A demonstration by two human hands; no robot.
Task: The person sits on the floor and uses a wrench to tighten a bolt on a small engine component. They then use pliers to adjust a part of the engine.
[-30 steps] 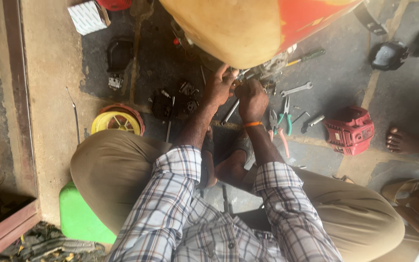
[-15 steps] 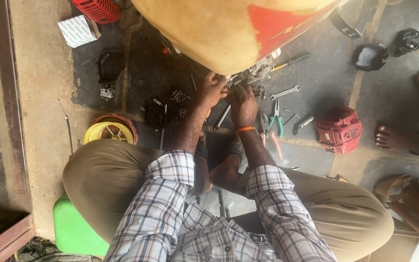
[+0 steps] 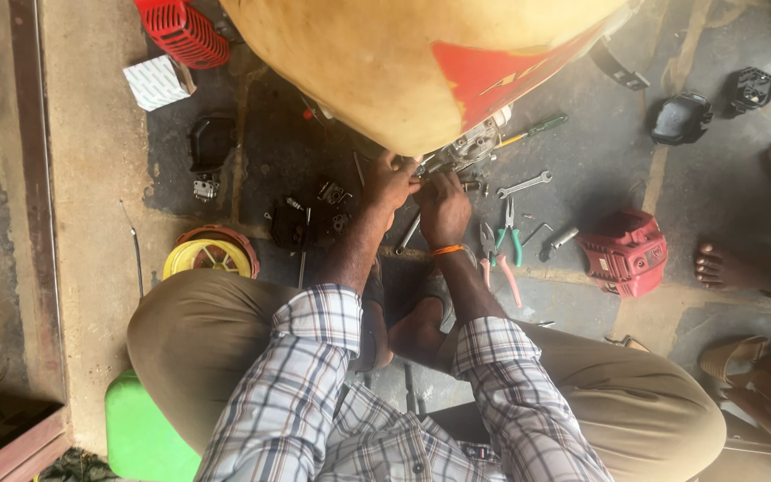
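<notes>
Nearest, at six o'clock, plaid sleeves (image 3: 314, 393) and khaki-clad knees (image 3: 198, 330) spread wide, a green stool (image 3: 140, 433) at seven o'clock. Just ahead, the left hand (image 3: 392, 181) and right hand (image 3: 443, 207) side by side at the centre, an orange band (image 3: 447, 250) on the right wrist. Both pressed up against a small metal engine part (image 3: 470, 147) under the big yellow-and-red tank (image 3: 421, 62) at twelve o'clock; fingers curled there, but hard to tell whether closed on anything or only touching. At three o'clock of the hands, pliers (image 3: 501, 250) with red and green handles, a spanner (image 3: 524, 185) and a red engine cover (image 3: 626, 253) on the concrete floor (image 3: 91, 178). At nine o'clock, dark loose parts (image 3: 301, 219) and a yellow-and-red round reel (image 3: 211, 254). Further, at eleven o'clock, a white box (image 3: 158, 82) and a red grille cover (image 3: 180, 31). Far at two to three o'clock, black parts (image 3: 684, 118) and another person's bare feet (image 3: 733, 266).
</notes>
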